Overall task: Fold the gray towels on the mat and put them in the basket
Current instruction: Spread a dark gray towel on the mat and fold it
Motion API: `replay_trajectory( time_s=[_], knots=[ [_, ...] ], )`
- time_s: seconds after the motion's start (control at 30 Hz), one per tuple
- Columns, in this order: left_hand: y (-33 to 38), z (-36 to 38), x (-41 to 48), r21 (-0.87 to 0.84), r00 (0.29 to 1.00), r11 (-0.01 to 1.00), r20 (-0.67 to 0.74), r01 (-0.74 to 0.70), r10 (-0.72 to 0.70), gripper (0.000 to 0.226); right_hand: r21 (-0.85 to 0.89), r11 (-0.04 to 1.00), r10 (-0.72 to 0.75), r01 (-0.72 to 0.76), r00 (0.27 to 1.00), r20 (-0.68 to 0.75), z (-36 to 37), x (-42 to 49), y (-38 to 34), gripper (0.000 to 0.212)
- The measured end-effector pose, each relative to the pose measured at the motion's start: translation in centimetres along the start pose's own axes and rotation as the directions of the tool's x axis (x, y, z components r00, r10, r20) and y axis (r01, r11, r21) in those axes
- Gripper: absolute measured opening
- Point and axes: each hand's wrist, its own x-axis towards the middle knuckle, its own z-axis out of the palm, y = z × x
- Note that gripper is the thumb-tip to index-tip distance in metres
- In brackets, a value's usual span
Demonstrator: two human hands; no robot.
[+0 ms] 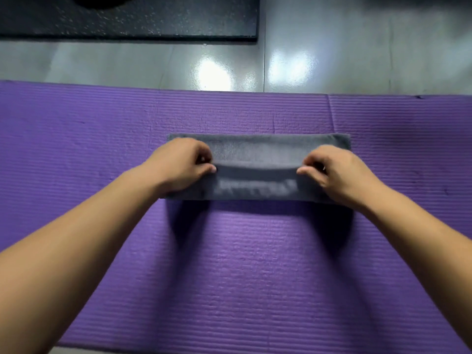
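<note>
I am mid-fold: my left hand (181, 166) and right hand (334, 172) each pinch a lifted layer of the towel (255, 149), which lies across the mat (242, 264), and next, I judge, that layer must be laid down square, edges matched.

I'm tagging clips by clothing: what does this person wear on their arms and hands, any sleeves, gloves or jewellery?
Nothing worn shows. The left forearm and right forearm are bare to the frame's edge, no sleeve in view. The left hand and right hand have no gloves, and no watch, band or ring is visible, though slight blur could hide small details.
</note>
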Motion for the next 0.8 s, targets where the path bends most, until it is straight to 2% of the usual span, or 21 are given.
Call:
replay_trajectory(
  time_s=[0.07,0.17,0.3,0.4,0.5,0.6,0.8],
  knots=[
    [0.0,-0.5,2.3,0.111,0.998,0.993,-0.036,0.049,-0.045,0.014,-0.107,0.994,-0.016,0.02,0.999,0.043,-1.0,3.0,0.4,0.023],
    [0.1,-0.3,4.4,0.129,0.987,0.98,-0.074,0.154,-0.146,0.016,-0.205,0.979,0.014,0.014,0.991,0.136,-1.6,6.8,1.3,0.025],
    [-0.6,0.8,5.9,0.062,0.968,0.968,-0.08,0.244,-0.239,0.02,-0.212,0.977,0.068,-0.02,0.973,0.222,-1.3,9.6,1.9,0.025],
    [-1.5,0.9,6.5,-0.054,0.955,0.956,-0.053,0.288,-0.29,0.02,-0.243,0.97,0.057,0.007,0.966,0.254,-1.3,10.7,2.1,0.024],
    [-2.4,0.6,7.0,-0.157,0.954,0.944,-0.027,0.291,-0.298,0.022,-0.273,0.961,0.035,0.043,0.961,0.275,-1.6,11.3,2.4,0.026],
    [-2.5,0.7,7.2,-0.191,0.952,0.936,-0.027,0.295,-0.306,0.026,-0.288,0.957,0.063,0.029,0.951,0.302,-1.9,11.6,2.6,0.031],
    [-2.4,1.0,7.6,-0.222,0.95,0.929,-0.038,0.295,-0.31,0.025,-0.419,0.906,0.189,-0.069,0.949,0.252,-1.3,11.0,0.9,0.041]
  ],
)
